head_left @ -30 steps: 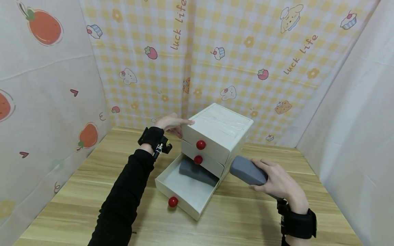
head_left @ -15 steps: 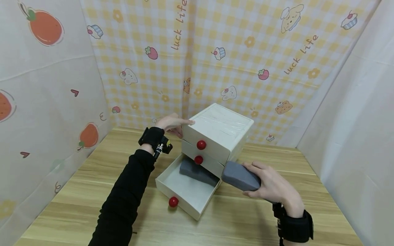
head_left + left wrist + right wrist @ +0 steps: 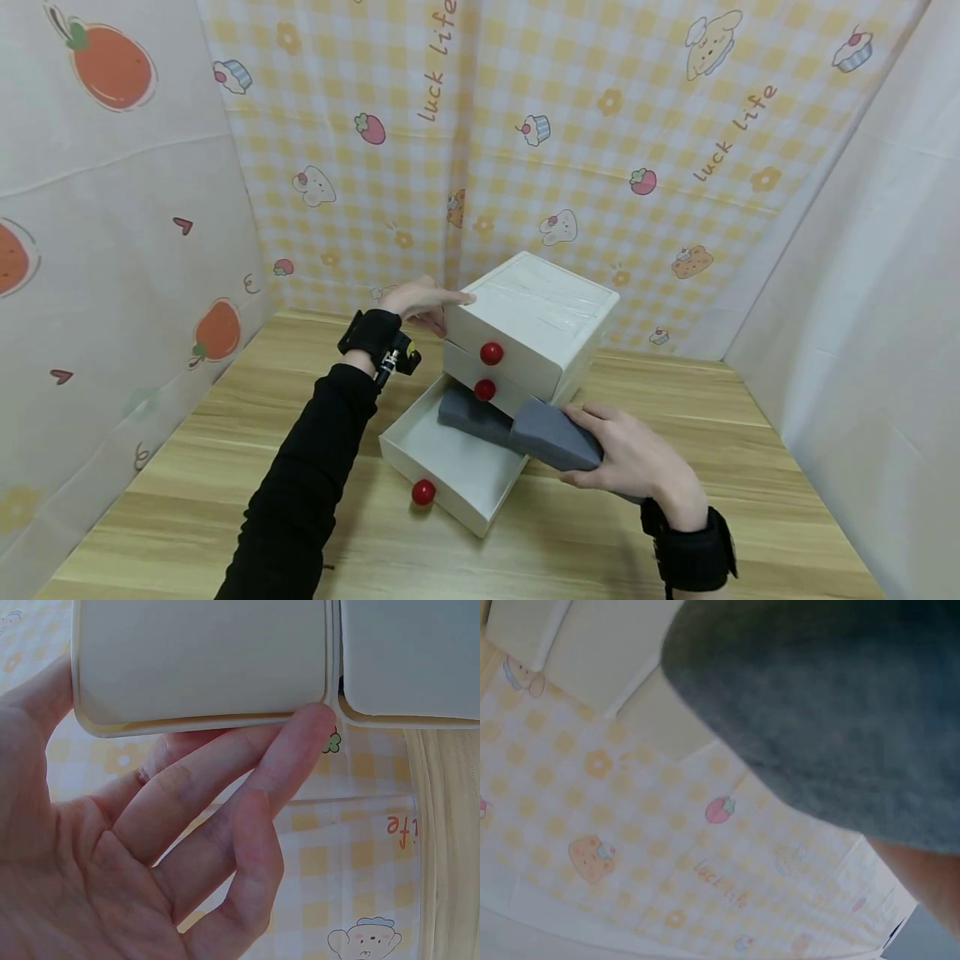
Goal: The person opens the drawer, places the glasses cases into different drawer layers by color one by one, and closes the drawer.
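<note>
My right hand (image 3: pixel 637 454) grips a grey oblong case (image 3: pixel 558 437) with a felt-like surface. The far end of the case overlaps the right rim of the pulled-out bottom drawer (image 3: pixel 450 479) in the head view. Another dark grey oblong thing (image 3: pixel 472 414) lies at the back of this drawer, partly hidden by the held case. My left hand (image 3: pixel 422 302) rests on the upper left corner of the white drawer cabinet (image 3: pixel 540 300), one digit on top, the other fingers along its side. In the right wrist view, the grey case (image 3: pixel 825 727) fills the upper right.
The two upper drawers are closed, each with a red knob (image 3: pixel 491 353). A third red knob (image 3: pixel 423 492) is on the pulled-out drawer's front. Behind the wooden table (image 3: pixel 645 542) hangs a yellow checked cloth (image 3: pixel 585 150), with white cloth (image 3: pixel 855 275) at the sides.
My right hand has carried the grey case leftward and slightly toward me, from beside the cabinet to the bottom drawer's right rim. My left hand has stayed in place on the cabinet.
</note>
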The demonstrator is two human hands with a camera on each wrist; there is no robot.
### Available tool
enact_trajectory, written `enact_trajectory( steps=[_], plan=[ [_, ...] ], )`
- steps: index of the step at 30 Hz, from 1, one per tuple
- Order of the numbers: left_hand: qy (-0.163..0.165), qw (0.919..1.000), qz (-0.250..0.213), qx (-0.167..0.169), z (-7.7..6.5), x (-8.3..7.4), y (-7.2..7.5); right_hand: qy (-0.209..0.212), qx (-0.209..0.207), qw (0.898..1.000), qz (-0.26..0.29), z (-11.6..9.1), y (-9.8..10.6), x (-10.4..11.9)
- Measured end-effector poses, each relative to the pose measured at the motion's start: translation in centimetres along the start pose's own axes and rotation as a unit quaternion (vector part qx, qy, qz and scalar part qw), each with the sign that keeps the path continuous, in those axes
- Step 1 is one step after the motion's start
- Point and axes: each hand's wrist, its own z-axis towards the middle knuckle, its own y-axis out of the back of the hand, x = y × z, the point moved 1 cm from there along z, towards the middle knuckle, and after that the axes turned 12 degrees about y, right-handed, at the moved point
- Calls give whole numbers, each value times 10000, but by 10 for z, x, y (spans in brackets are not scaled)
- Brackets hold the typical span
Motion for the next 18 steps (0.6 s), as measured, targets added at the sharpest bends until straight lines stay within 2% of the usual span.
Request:
enact_trajectory(
  steps=[5, 8, 15, 18],
  plan=[
    [11, 10000, -37, -12, 0, -1, 0, -1, 101, 9999, -96, 10, -9, 10],
    [9, 10000, -45, -1, 0, -1, 0, 141, 60, 9994, -309, 17, -16, 17],
    [-26, 10000, 6, 8, 0, 0, 0, 652, -519, 9880, -1304, 33, -38, 31],
    [-33, 10000, 82, -8, -1, 0, 1, 743, -764, 9833, -1478, 41, -47, 38]
  ],
)
